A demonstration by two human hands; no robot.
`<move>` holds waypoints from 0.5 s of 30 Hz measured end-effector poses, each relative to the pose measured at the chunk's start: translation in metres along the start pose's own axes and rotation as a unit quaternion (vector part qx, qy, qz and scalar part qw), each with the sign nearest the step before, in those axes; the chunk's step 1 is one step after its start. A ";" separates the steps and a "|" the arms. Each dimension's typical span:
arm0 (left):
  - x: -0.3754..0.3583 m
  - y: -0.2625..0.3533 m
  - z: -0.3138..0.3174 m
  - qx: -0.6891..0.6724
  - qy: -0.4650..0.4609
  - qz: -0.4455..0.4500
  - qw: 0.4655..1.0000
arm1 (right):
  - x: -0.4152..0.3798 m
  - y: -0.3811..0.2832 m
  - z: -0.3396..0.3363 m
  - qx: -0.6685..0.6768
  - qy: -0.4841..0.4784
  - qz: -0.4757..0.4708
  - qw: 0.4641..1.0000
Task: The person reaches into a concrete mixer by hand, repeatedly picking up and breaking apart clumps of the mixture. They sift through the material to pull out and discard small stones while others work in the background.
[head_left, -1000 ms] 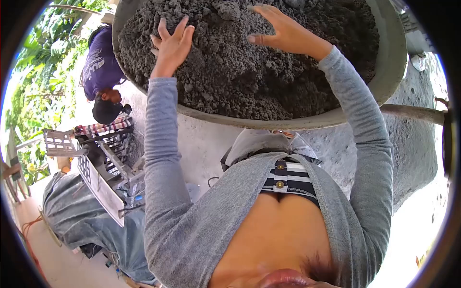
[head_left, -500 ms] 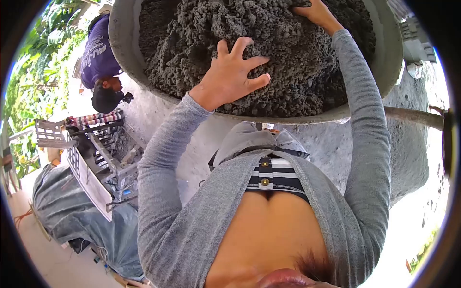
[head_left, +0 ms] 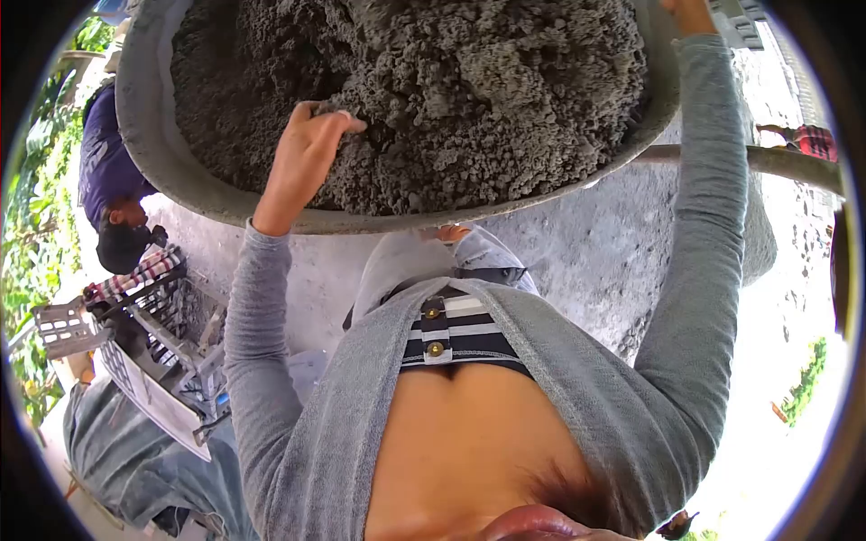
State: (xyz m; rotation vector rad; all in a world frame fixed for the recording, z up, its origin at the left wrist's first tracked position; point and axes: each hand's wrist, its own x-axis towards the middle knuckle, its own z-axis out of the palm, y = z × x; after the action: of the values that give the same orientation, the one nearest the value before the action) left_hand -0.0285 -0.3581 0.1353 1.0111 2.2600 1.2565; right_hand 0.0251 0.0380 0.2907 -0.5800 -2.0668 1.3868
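Note:
A wide, round-rimmed basin (head_left: 149, 135) holds a heap of damp, crumbly grey mix (head_left: 505, 99) that looks like mortar. My left hand (head_left: 307, 153) is at the near left part of the heap, its fingers curled down into the mix and the thumb bent in. Some of those fingertips are hidden. At the top right edge of the view, my right hand (head_left: 690, 13) is by the basin's far right rim. Only its wrist and a bit of the hand show, with the fingers cut off.
A person in a purple shirt (head_left: 108, 162) bends over to the left. Below them stands a worn metal-framed machine (head_left: 171, 334), beside a grey-green tarp (head_left: 144, 451). A pole (head_left: 767, 162) juts out right of the basin, near a red checked sleeve (head_left: 812, 142).
My left hand has gone from spread fingers to curled ones and shifted left. My right hand has left the heap and moved right to the rim. The whole view has swung round.

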 end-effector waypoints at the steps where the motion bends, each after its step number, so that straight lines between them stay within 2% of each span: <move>1: 0.000 0.008 -0.006 -0.020 0.010 -0.081 0.996 | 0.008 0.000 -0.009 0.019 -0.061 -0.054 0.996; 2: 0.004 0.003 -0.006 -0.048 0.044 -0.038 0.997 | 0.008 0.000 -0.012 0.038 -0.121 -0.110 0.986; 3: 0.008 -0.005 -0.006 -0.078 0.078 0.006 0.994 | 0.001 0.006 -0.008 0.038 -0.122 -0.103 0.986; 5: 0.014 -0.018 -0.010 -0.188 0.124 -0.018 0.974 | -0.037 -0.011 0.016 0.075 -0.195 -0.261 0.942; 6: 0.017 -0.023 -0.017 -0.201 0.123 0.022 0.971 | -0.034 -0.008 0.020 0.071 -0.196 -0.258 0.944; 7: 0.018 -0.026 -0.019 -0.205 0.120 0.021 0.971 | -0.030 0.002 0.024 -0.118 -0.242 -0.455 0.849; 8: 0.019 -0.027 -0.020 -0.208 0.113 0.024 0.971 | -0.039 0.001 0.036 -0.299 -0.269 -0.614 0.679; 9: 0.019 -0.026 -0.021 -0.212 0.106 0.027 0.971 | -0.065 0.009 0.051 -0.244 -0.247 -0.420 0.838; 10: 0.017 -0.022 -0.017 -0.219 0.073 0.008 0.973 | -0.102 0.014 0.078 -0.174 -0.206 -0.199 0.942; 11: 0.015 -0.022 -0.013 -0.179 0.032 -0.053 0.982 | -0.106 0.035 0.080 -0.134 -0.342 -0.192 0.910; 12: 0.012 -0.032 -0.006 -0.065 -0.037 0.021 0.997 | -0.122 0.082 0.090 -0.189 -0.352 -0.060 0.915; 13: 0.007 -0.045 0.003 0.052 -0.103 0.094 0.989 | -0.145 0.105 0.101 -0.141 -0.415 0.011 0.899; 14: -0.001 -0.057 0.012 0.074 -0.231 0.110 0.964 | -0.167 0.147 0.104 -0.154 -0.485 0.024 0.860; 15: -0.008 -0.064 0.016 0.095 -0.355 0.122 0.922 | -0.180 0.159 0.105 -0.185 -0.651 0.091 0.730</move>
State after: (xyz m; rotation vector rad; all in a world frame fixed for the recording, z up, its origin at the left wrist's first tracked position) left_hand -0.0397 -0.3764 0.0724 1.5523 1.7299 0.5907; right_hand 0.0930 -0.0895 0.0727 0.2376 -3.5211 1.7120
